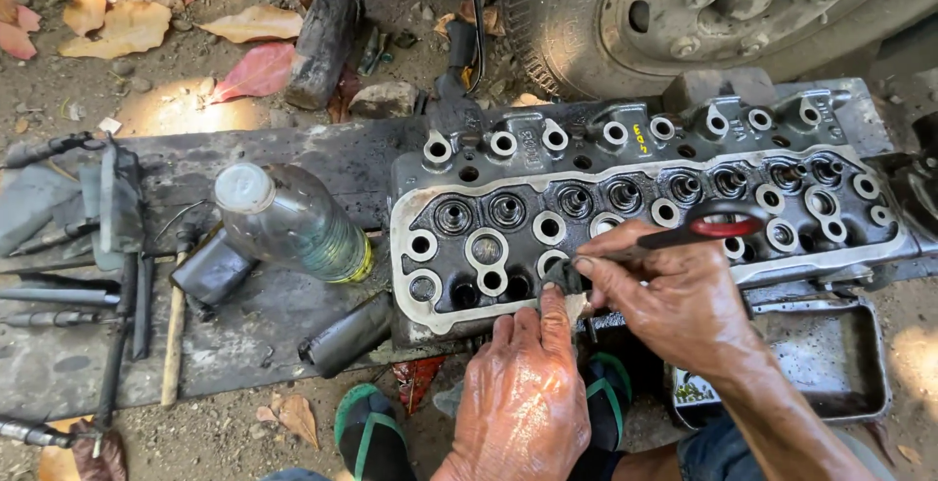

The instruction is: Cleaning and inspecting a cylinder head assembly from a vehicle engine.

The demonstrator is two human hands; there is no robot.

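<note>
The cylinder head point(635, 208) lies on a dark board point(244, 325) on the ground, long axis running left to right, immediately far of both hands. The right hand point(674, 295) has its fingers point(611, 261) clenched on a red-handled tool point(708, 229) whose shaft slants up to the right, tip at the head's near edge. The left hand point(523, 393), nearer the viewer, presses a small dark piece point(562, 276) at that same edge.

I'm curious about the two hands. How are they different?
The right hand grips a red-handled tool pointing away; the left hand holds no tool and presses a small dark piece against the metal engine block. The right hand sits higher and farther forward. Both look greasy.
</note>
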